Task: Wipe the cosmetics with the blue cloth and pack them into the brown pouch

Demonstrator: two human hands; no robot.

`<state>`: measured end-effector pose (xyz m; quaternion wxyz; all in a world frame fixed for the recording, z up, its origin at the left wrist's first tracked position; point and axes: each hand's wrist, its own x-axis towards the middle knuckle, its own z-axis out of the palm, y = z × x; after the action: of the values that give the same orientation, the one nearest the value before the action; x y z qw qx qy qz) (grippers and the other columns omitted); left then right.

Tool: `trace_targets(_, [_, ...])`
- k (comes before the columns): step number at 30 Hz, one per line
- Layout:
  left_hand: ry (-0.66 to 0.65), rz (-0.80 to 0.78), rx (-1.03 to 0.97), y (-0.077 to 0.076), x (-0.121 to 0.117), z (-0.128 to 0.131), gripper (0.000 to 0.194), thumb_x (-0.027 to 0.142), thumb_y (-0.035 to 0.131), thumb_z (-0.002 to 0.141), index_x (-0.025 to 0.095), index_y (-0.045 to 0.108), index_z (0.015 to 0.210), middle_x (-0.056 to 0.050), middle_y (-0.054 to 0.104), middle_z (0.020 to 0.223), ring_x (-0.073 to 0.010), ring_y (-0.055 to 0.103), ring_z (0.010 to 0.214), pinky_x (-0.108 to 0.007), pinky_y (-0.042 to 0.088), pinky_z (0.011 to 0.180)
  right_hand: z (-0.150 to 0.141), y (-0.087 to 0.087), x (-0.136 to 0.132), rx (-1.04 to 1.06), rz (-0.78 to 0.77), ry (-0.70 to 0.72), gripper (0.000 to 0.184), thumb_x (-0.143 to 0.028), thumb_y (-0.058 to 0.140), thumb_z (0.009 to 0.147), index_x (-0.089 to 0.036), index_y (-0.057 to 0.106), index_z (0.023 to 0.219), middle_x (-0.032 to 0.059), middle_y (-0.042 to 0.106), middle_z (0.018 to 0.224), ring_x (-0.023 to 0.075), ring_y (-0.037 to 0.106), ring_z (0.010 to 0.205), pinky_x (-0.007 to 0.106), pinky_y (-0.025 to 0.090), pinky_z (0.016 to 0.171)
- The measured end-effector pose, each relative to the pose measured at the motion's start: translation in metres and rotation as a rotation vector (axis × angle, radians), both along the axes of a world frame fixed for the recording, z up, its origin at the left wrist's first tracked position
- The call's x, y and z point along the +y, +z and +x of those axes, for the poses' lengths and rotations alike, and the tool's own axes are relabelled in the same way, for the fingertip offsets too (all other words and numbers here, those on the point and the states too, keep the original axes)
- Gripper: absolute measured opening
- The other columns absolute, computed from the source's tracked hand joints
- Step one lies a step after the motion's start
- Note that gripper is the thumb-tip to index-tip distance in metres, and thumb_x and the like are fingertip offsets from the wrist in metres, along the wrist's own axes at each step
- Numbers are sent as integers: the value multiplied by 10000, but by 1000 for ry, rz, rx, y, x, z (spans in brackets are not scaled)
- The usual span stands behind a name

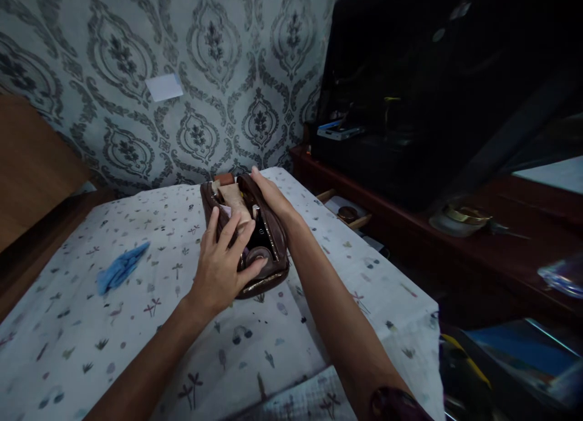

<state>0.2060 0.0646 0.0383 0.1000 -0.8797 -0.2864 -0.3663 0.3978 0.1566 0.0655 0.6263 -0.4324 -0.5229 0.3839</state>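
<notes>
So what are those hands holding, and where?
An oblong brown leather-look bag: right hand holds its right side; left hand lies spread across its opening.

Brown bag (277,229) in smooth, leather-like material on matt printed cloth (146,342).
The bag's skin has a low sheen, and its zip teeth (272,240) glint like brassy metal; the tan wad (234,202) in its mouth looks like matt, creased paper. The blue piece (122,268) is thin and crumpled, cloth or soft film, hard to tell. Matt wallpaper (218,44) carries a flat, papery white card (164,87). The panel (39,172) at left looks like plain, dull wood; the dark red shelf (492,248), smooth varnished wood; the gold-coloured piece (468,214) on it, shiny metal; the package (565,276) at far right, glossy clear plastic.
</notes>
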Motion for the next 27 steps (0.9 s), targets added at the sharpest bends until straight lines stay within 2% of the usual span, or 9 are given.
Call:
trace_targets(3, [15,-8,4,0,0,0,567,476,573,957,255,496,1473,-134,505,1519,-421,222,1542,-626,337,1197,-1,1,-1,-5,25,66,614,-781,567,821,-217,757,972,34,753,1096,242,648,1124,379,483,1039])
trace_targets(6, [37,1,36,3,-1,-1,581,532,567,949,254,520,1456,-136,537,1497,-428,240,1534,-642,313,1193,-1,2,-2,-6,58,66,599,-748,601,820,-191,754,979,46,749,1112,235,640,1129,375,450,1076])
trace_targets(11, [85,11,175,18,1,4,693,639,501,949,233,465,1510,-139,529,1521,-417,356,1481,-656,213,1209,0,-2,4,12,35,51,628,-774,590,801,-187,744,959,45,748,1080,242,634,1132,378,437,1076])
trace_targets(15, [121,-6,271,30,2,12,700,628,455,969,193,462,1517,-142,504,1542,-417,371,1468,-667,273,1181,0,-5,7,17,17,16,630,-796,564,801,-200,741,906,37,746,1044,249,629,1144,387,432,1081])
trace_targets(18, [160,-13,280,33,0,16,709,637,435,971,183,470,1514,-156,515,1529,-418,381,1460,-664,329,1158,-1,-2,3,-32,29,16,658,-806,526,817,-194,742,921,44,746,1052,245,632,1138,377,443,1072])
trace_targets(23, [180,-18,254,29,0,20,703,634,459,960,158,513,1475,-170,535,1509,-422,390,1448,-639,376,1143,-5,4,-3,-297,59,-5,706,-758,409,922,-168,717,1157,99,709,1258,246,618,1221,397,426,1119])
trace_targets(27, [159,-17,168,25,-1,20,671,617,507,948,154,540,1432,-184,533,1503,-423,392,1443,-636,358,1144,-6,6,1,-428,1,-35,814,-764,472,902,-120,596,1385,187,550,1483,312,480,1411,469,327,1206])
